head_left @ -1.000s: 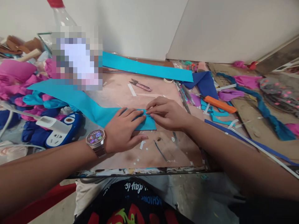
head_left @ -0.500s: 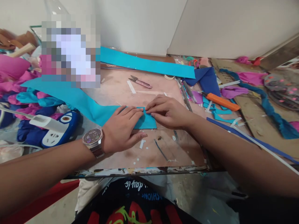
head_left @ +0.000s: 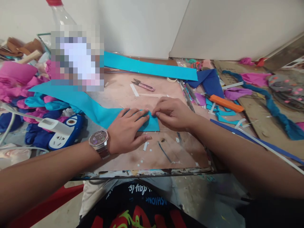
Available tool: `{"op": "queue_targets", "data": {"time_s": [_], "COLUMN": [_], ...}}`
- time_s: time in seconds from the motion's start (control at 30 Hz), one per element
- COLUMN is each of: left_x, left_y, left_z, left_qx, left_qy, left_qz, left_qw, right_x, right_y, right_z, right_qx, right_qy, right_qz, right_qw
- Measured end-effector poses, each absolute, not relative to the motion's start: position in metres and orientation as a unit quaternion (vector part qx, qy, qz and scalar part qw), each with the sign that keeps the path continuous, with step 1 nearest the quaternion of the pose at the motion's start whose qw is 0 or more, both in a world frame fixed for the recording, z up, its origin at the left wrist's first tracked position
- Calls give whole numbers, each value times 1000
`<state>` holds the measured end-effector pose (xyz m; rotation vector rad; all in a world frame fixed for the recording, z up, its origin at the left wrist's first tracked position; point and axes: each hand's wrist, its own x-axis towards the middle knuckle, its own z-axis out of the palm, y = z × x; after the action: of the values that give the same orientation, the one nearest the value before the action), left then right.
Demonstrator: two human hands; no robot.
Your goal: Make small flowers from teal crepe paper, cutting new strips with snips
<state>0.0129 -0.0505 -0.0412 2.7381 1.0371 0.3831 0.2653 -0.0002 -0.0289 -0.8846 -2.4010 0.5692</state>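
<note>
A long turquoise fabric strip [head_left: 102, 117] runs from the heap at the left to a cut end in the middle of the table. My left hand [head_left: 128, 129], with a watch [head_left: 98, 139] on its wrist, lies flat across the strip near that end, fingers spread and pressing down. My right hand [head_left: 174, 114] is closed in a pinch at the strip's upper edge, close to its right corner. Its fingertips hide how much cloth lies between them. Beyond both hands, pink thread snips [head_left: 143, 85] rest on the table.
A second turquoise strip [head_left: 152, 67] lies along the back. At the right are an orange utility knife [head_left: 224, 103], dark blue cloth [head_left: 210, 80] and scraps. A blue-and-white power strip [head_left: 64, 131] and scrunched pink fabric [head_left: 20, 71] crowd the left. A bottle [head_left: 63, 14] stands behind a blurred patch.
My right hand's pinch has shifted slightly right along the strip's upper edge. The left hand has moved slightly right and remains flat on the cloth. The view has tilted a little.
</note>
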Motion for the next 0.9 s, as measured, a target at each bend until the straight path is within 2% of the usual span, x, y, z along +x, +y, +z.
{"op": "queue_targets", "data": {"time_s": [0.3,0.53,0.9], "left_x": [15,14,15], "left_y": [-51,-52,-52], "left_z": [-39,-41,-41], "left_qx": [922,921,920], "left_qy": [356,358,364], "left_qz": [119,122,124], "left_qw": [98,89,82], "right_x": [270,277,277], "right_y": [3,12,15], "right_z": [-33,-31,-36], "right_qx": [-363,-272,-260], "right_qy": [-876,-914,-912], "right_qz": [201,205,213], "right_qw": [245,220,236]}}
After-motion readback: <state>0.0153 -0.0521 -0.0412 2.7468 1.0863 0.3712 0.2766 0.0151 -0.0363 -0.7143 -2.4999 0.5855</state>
